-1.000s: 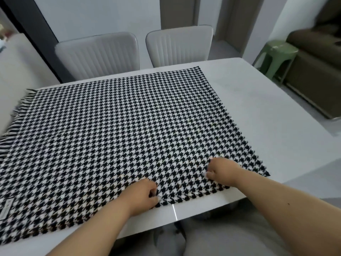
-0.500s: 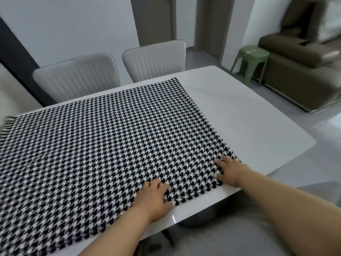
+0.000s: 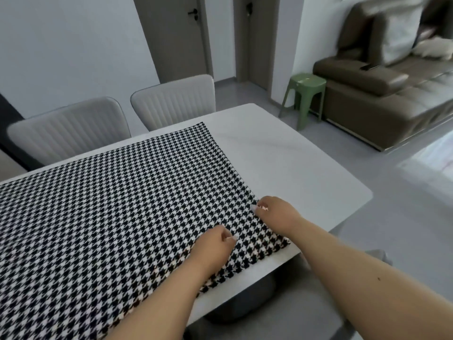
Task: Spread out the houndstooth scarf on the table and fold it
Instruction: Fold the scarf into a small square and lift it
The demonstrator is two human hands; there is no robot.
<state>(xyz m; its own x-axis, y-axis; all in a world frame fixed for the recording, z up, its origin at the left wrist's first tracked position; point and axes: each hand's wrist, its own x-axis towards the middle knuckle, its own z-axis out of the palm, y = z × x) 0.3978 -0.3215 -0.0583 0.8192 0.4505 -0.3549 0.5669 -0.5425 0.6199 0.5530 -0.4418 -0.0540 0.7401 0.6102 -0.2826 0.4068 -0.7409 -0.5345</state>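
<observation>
Scarf (image 3: 117,207) lay flat across white table (image 3: 294,173), my left hand (image 3: 213,249) and right hand (image 3: 274,212) both curled, pinching fabric near its right end, close to me.

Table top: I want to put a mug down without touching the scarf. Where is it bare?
The widest bare patch of the white table lies right of the houndstooth scarf, out to the rounded far right corner. A thin strip runs along the near edge. It is crowded at the scarf's near right corner, where the left hand and right hand work.
</observation>
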